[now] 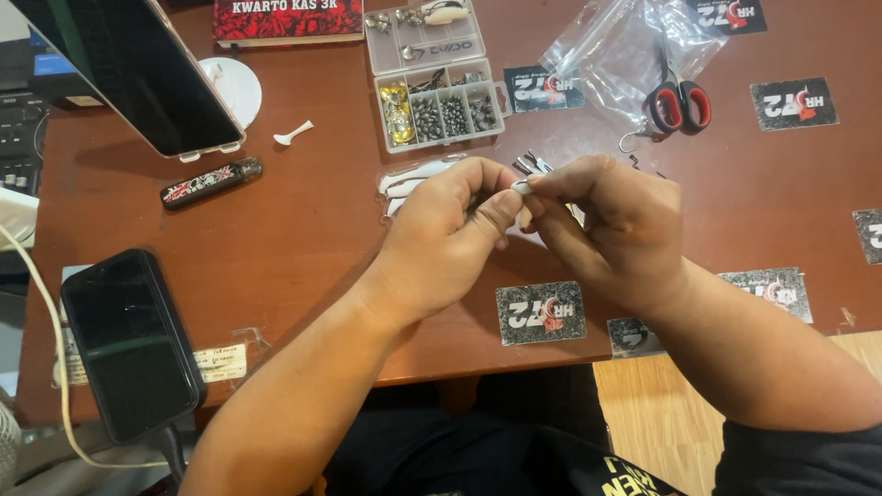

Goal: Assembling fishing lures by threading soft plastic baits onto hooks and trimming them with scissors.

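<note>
- Silver-white and tiny, the small metal piece (pixel 520 187) sits pinched between my two hands, above the brown surface (pixel 303 230).
- My left hand (pixel 447 230) has its grip clenched on one end of it; my right hand (pixel 611 225) is pinching the other end.
- Beyond the grip stands the open compartment box (pixel 439 96) of sinkers; right of it lie scissors (pixel 678 106) on a plastic bag (pixel 625 50).
- Risk, as I judge it: such a small piece could slip from the fingertips and be lost among the white lures (pixel 413 179) just beneath.

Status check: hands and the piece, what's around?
Left hand and right hand pinch a small white piece together. Open tackle box behind. Scissors far right.
</note>
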